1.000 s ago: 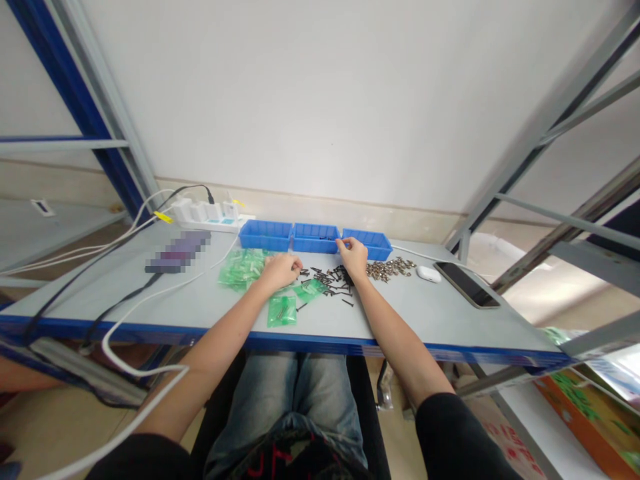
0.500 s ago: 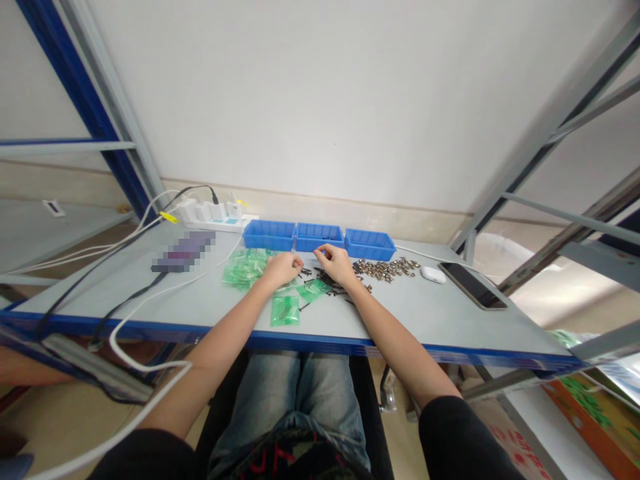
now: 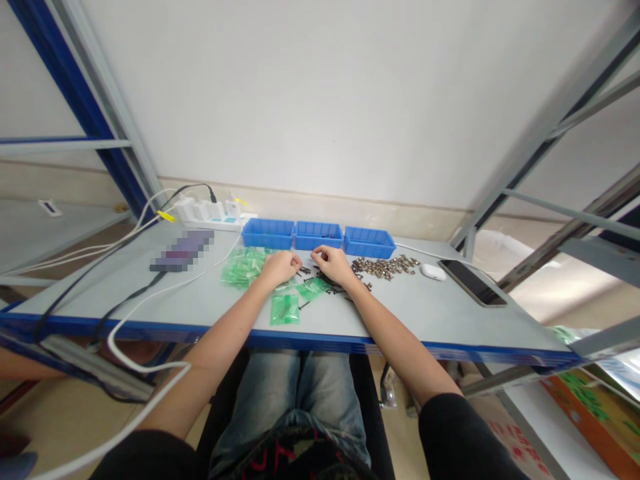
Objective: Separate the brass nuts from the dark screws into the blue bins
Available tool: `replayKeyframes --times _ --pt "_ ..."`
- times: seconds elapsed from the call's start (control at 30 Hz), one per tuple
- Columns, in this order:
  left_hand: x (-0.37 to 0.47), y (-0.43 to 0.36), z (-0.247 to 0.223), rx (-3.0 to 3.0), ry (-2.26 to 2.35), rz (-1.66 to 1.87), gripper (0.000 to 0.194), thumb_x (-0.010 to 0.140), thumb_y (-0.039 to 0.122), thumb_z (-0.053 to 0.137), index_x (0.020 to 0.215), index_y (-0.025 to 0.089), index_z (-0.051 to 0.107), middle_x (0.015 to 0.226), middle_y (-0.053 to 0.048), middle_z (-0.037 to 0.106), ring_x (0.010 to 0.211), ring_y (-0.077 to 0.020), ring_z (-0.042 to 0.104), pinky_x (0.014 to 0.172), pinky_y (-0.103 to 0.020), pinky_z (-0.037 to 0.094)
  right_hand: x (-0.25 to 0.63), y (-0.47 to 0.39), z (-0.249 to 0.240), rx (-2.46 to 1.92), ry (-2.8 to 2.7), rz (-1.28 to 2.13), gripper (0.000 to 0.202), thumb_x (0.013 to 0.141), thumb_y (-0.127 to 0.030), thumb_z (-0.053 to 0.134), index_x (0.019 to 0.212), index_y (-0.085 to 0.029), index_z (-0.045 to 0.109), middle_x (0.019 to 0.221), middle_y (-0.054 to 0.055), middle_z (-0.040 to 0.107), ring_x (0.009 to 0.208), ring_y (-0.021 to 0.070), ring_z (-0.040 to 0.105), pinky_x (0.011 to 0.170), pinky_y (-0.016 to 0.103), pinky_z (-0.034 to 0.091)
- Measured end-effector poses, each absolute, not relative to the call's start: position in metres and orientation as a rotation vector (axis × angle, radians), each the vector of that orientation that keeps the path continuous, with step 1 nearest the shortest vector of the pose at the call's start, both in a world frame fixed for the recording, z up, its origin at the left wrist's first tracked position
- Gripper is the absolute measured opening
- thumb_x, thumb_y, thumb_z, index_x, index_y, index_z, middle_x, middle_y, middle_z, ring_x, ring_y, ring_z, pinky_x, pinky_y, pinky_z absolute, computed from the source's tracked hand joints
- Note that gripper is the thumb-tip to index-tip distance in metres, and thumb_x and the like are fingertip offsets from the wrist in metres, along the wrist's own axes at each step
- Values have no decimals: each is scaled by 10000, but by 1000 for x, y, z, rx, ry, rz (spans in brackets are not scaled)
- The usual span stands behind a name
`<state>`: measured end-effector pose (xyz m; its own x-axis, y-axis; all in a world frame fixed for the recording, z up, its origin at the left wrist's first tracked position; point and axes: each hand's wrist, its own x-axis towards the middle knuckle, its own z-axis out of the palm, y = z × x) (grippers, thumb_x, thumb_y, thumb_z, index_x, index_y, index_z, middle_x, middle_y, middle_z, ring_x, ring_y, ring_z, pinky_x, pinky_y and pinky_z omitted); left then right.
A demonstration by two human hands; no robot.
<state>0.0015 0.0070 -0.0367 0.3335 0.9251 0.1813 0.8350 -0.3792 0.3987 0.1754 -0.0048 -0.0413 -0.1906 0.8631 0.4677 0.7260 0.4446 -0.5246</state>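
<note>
My left hand (image 3: 281,268) is closed over the table beside a heap of green plastic bags (image 3: 243,268); whatever its fingers hold is too small to make out. A little to its right my right hand (image 3: 332,263) has thumb and fingers pinched together above dark screws (image 3: 336,288). Anything in that pinch is hidden. One green bag (image 3: 313,288) lies between the hands, partly among the screws. Nearer the table's front edge lies another green bag (image 3: 285,310) with dark screws inside. A pile of brassy metal fittings (image 3: 385,268) spreads to the right of my right hand.
Three blue bins, the left bin (image 3: 269,235), the middle bin (image 3: 319,237) and the right bin (image 3: 370,243), stand along the wall. A white earbud case (image 3: 433,272) and a phone (image 3: 473,283) lie right. A power strip (image 3: 215,217) with cables and a pixelated dark object (image 3: 183,251) are left.
My right hand has shifted very slightly left, and its fingers look a little more curled. My left hand has stayed almost in place. The bags, bins and fittings have not moved.
</note>
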Motion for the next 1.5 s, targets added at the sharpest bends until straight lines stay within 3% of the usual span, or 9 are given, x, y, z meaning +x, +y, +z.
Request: replayKeyframes --times 0.17,0.33,0.53,1.17,1.37,1.5 --pt "1 6 -39 2385 1607 580 182 727 265 539 805 217 697 782 -40 709 777 -211 635 689 -266 434 174 -4 -42 -1342 -1986 266 216 819 -307 503 864 -172 665 621 1 607 557 119 505 553 218 336" --pt "1 8 -41 2429 1573 608 237 750 319 550 940 249 675 792 -24 702 782 -206 628 692 -264 421 174 -4 -43 -1342 -2007 286 216 818 -303 503 865 -170 667 602 -1 595 547 119 504 543 215 330" --pt "0 8 -41 2472 1527 606 172 757 285 524 813 250 683 794 -12 699 770 -200 626 684 -266 413 172 -4 -43 -1343 -2029 284 219 821 -303 497 845 -164 665 566 -9 571 525 114 486 521 212 304" --pt "5 7 -45 2436 1633 803 185 809 216 430 802 164 608 854 -75 663 810 -201 607 730 -286 427 158 -14 -40 -1352 -2214 190 207 787 -326 574 884 -157 647 707 30 620 642 133 519 609 228 346" --pt "8 11 -49 2393 1534 915 143 810 217 452 806 169 587 830 -50 655 768 -168 600 698 -255 436 157 -7 -47 -1366 -2132 164 105 806 -198 532 811 -147 623 792 62 632 735 152 532 675 247 359" --pt "8 11 -49 2359 1462 962 170 830 238 447 923 163 569 802 -36 655 755 -157 605 703 -251 445 159 -4 -49 -1379 -2103 184 86 799 -168 530 843 -152 602 793 51 622 722 146 523 659 243 356"
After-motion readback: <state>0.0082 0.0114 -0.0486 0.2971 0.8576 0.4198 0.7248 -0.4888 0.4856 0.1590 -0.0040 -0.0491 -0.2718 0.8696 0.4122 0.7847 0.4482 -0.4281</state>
